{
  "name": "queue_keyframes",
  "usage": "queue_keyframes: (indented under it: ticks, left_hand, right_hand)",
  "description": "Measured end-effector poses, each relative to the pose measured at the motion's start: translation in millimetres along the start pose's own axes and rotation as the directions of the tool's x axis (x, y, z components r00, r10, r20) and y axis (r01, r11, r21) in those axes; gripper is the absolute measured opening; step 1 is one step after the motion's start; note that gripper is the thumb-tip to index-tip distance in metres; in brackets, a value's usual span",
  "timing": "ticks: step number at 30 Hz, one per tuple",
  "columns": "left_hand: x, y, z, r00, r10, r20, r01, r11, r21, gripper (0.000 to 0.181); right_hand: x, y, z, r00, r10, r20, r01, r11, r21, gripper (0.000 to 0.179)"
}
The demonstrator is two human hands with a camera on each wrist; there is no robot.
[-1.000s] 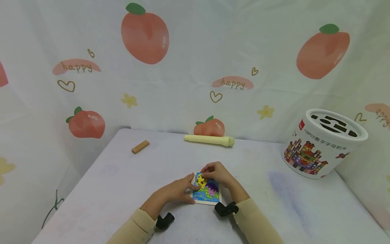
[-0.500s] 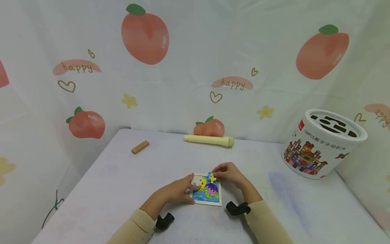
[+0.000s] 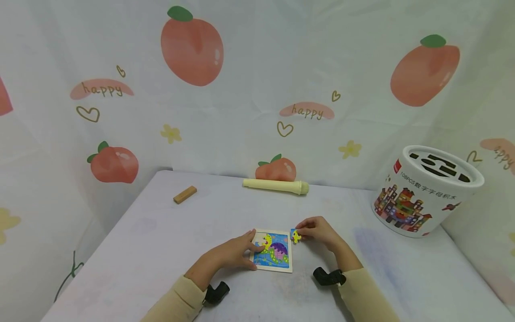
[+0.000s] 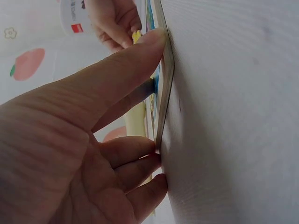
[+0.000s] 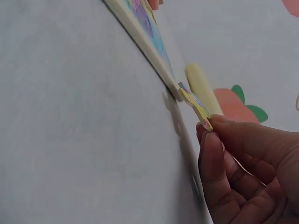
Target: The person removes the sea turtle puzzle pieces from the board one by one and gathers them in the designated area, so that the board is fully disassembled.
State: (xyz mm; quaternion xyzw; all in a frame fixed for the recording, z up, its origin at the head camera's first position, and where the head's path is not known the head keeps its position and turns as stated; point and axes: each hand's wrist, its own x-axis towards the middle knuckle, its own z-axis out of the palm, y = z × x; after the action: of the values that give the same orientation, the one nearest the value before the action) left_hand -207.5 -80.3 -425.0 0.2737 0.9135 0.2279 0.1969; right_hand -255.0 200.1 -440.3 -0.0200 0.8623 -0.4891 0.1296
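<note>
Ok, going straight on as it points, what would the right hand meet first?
Likely the puzzle frame, near its far right corner, with the pinched puzzle piece leading; height is unclear.

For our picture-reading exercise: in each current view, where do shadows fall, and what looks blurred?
Head view: even light, a shadow beside the right sleeve, lettering on the white bucket readable; left wrist view: dim, a broad soft shadow on the table beside the puzzle; right wrist view: a dark shadow left of the right hand, the yellow microphone blurred.
</note>
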Motion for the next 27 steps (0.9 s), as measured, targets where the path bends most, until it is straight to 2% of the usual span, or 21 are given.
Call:
queue_keyframes:
  ticks: [11, 18, 27]
  left_hand:
    - [-1.9, 3.4, -2.2, 1.000, -0.008, 0.002, 0.008, 1.000, -0.013, 0.054]
    - [-1.1, 2.9, -1.5, 1.000, 0.000, 0.000, 0.000, 1.000, -0.002, 0.054]
    - [-0.8, 1.5, -0.5, 1.000, 0.004, 0.001, -0.004, 1.000, -0.005, 0.054]
  right_hand:
    - [-7.1, 6.3, -9.9, 0.999, 0.045, -0.023, -0.045, 0.999, -0.015, 0.018]
    - [-8.6, 8.5, -16.1, 0.999, 0.036, -0.005, -0.036, 0.999, 0.001, 0.019]
    - [-8.7, 10.5, -16.5, 0.999, 0.036, -0.027, -0.036, 0.999, -0.002, 0.018]
